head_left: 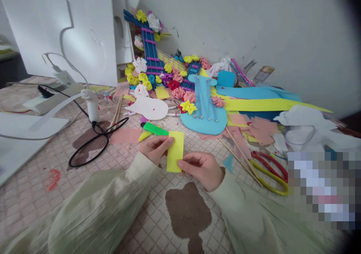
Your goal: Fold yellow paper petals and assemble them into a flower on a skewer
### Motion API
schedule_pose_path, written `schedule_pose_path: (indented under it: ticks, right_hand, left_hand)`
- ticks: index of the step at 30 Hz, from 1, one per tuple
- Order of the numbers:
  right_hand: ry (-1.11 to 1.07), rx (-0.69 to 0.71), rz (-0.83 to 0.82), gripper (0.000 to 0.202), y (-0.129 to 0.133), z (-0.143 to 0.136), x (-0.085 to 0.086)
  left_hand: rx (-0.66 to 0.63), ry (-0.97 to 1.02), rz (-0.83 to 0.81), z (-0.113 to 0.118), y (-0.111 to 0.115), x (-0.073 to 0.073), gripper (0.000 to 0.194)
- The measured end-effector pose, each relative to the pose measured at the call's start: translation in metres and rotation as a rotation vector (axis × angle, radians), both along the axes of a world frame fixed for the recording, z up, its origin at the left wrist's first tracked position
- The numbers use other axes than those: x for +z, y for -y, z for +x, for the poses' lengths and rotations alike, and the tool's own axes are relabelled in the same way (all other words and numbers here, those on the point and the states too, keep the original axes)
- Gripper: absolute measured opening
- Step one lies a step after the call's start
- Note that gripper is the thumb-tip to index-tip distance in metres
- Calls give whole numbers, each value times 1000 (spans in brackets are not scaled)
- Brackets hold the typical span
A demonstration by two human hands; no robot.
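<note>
A small yellow paper rectangle (175, 150) is held upright over the table, near the middle of the view. My left hand (155, 148) pinches its upper left edge between thumb and fingers. Lower down, at its right edge, my right hand (203, 168) grips it the same way. Just behind my left hand lies a green cutter (155, 129). Beyond the paper is a light blue guitar-like shape (204, 111) with a yellow paper flower (188, 107) on its left side.
Scissors (272, 171) and wooden sticks (239, 158) lie to the right. A white glue gun (92, 105) with a looped black cable (107, 137) stands left. Paper flowers (142, 77), a white cutout (150, 108) and pink paper pieces (262, 130) crowd the back.
</note>
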State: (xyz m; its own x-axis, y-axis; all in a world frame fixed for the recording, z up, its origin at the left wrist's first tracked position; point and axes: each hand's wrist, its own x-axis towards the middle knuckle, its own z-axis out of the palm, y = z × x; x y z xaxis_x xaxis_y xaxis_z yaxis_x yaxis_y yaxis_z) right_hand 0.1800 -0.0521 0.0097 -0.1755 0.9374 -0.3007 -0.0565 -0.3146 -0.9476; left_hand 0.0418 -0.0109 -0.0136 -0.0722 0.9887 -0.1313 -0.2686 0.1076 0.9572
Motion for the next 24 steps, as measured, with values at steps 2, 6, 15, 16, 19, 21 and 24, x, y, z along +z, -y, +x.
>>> schedule_pose_path:
  ticks: [2,6,15,16,19,21,24]
  right_hand:
    - [-16,11,-3,26,0,0,-1]
    - [-48,25,-4,22,1,-1,0]
    - [-49,53,7,23,2,-1,-1]
    - [-44,59,15,23,2,-1,-1]
    - [-41,75,39,22,3,0,-1]
    - [-42,84,53,21,3,0,0]
    - [-21,90,47,23,3,0,2]
  left_hand:
    - [31,22,-10,0,0,1,30]
    - [76,68,-28,2,0,6,32]
    - [82,128,-59,2,1,11,31]
    - [86,120,-58,2,2,11,31]
    - [108,106,-51,3,2,9,32]
    - [111,95,-42,3,2,8,32]
    - [102,64,-9,2,1,8,31]
